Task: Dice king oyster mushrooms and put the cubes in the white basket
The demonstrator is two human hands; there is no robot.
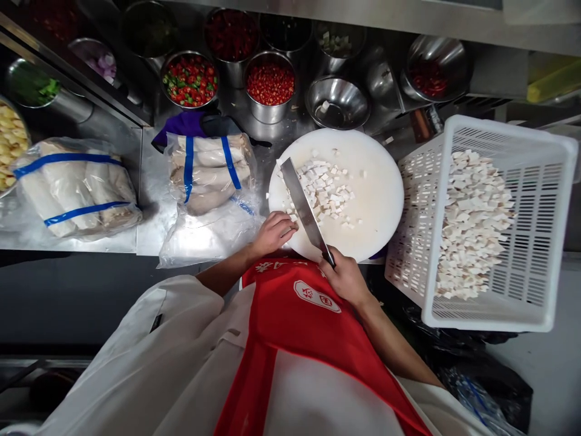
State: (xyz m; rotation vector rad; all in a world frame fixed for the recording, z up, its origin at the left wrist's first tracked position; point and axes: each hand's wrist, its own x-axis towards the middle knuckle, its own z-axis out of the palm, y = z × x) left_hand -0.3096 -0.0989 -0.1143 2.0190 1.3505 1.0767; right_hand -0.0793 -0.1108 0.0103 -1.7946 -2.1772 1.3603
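A round white cutting board [376, 200] lies on the steel counter with a pile of small white cubes [324, 191] on it. My right hand [345, 275] is closed round the handle of a broad cleaver [302, 203], whose blade lies across the board's left side. My left hand [275, 233] rests at the board's near-left edge beside the blade, fingers curled over a few white pieces. I wear a red apron over white sleeves.
A white slotted basket [540, 200] holding many white cubes stands to the right. Two clear bags of pale blocks [209, 169] [75, 184] lie to the left. Steel bowls of chopped red chili [271, 83], mixed peppers [189, 80] and others line the back.
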